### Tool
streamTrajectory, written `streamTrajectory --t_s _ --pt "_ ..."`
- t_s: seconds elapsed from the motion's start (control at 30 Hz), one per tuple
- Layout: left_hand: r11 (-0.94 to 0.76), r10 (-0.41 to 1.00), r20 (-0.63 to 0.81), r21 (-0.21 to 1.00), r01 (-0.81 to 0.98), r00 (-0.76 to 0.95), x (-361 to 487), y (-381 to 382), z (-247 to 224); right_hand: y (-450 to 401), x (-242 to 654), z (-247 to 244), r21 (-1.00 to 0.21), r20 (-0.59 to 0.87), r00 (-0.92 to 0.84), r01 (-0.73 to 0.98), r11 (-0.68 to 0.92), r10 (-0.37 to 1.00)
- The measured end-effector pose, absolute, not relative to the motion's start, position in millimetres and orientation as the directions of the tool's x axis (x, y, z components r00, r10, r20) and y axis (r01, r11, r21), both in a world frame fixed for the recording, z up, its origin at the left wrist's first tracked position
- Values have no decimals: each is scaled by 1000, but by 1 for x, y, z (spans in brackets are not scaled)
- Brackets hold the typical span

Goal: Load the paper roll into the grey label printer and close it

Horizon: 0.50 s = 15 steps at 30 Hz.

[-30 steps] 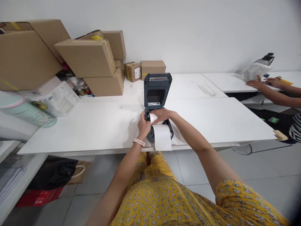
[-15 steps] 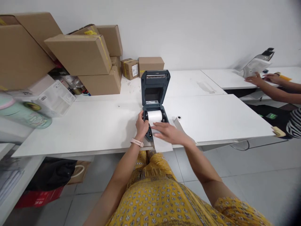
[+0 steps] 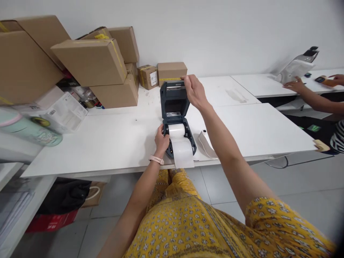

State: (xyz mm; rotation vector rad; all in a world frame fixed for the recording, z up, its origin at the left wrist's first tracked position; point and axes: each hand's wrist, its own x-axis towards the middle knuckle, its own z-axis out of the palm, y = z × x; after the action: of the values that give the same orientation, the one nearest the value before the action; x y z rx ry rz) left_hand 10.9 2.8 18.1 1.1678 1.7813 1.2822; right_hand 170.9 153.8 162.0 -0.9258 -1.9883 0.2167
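Observation:
A dark label printer [image 3: 191, 138] stands near the table's front edge with its lid [image 3: 174, 97] raised. Inside lies a white label roll [image 3: 176, 130], and its loose strip [image 3: 183, 153] runs forward over the printer's front and past the table edge. My left hand [image 3: 162, 141] is closed on the left side of the printer body, thumb on the inner rim. At the lid's upper right corner is my right hand [image 3: 194, 89], its fingers wrapped over the top edge. To the printer's right sits a small paper roll [image 3: 204, 138] with a curling tail.
Cardboard boxes [image 3: 88, 64] are stacked at the back left, and two smaller ones stand behind the printer. A mint green bottle [image 3: 29, 127] lies at the far left. At the right, another person's hands [image 3: 295, 85] handle a white packet and an orange-and-black device [image 3: 324, 80].
My right hand has moved from the label strip up to the lid's top corner and taken hold of it. My left hand stays on the printer's side.

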Motion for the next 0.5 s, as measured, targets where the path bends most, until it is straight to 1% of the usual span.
streamTrajectory --t_s 0.07,0.13,0.17,0.2,0.23,0.3,0.37,0.43,0.5 --pt "110 910 46 931 348 -412 13 -1 23 113 178 150 -471 706 -276 505 723 653" --pt "27 897 181 888 458 -404 18 -7 31 74 188 137 -472 726 -266 478 741 634" --pt "-36 899 253 855 517 -357 22 -10 36 57 193 131 -469 729 -271 471 747 628" --pt "-103 914 303 818 567 -272 27 -14 40 44 197 124 -460 731 -282 469 754 621" --pt "-165 936 317 781 602 -154 32 -17 44 34 201 119 -444 734 -297 471 762 611" --pt "-256 964 243 722 643 111 42 -23 48 23 207 110 -406 738 -326 484 775 591" --pt "-299 949 136 668 681 284 48 -30 47 22 210 105 -377 739 -345 500 779 579" --pt "-332 931 76 587 738 358 51 -38 44 25 211 103 -353 749 -354 502 789 560" --pt "-371 917 49 470 800 397 52 -47 39 30 210 101 -330 770 -354 489 807 530"
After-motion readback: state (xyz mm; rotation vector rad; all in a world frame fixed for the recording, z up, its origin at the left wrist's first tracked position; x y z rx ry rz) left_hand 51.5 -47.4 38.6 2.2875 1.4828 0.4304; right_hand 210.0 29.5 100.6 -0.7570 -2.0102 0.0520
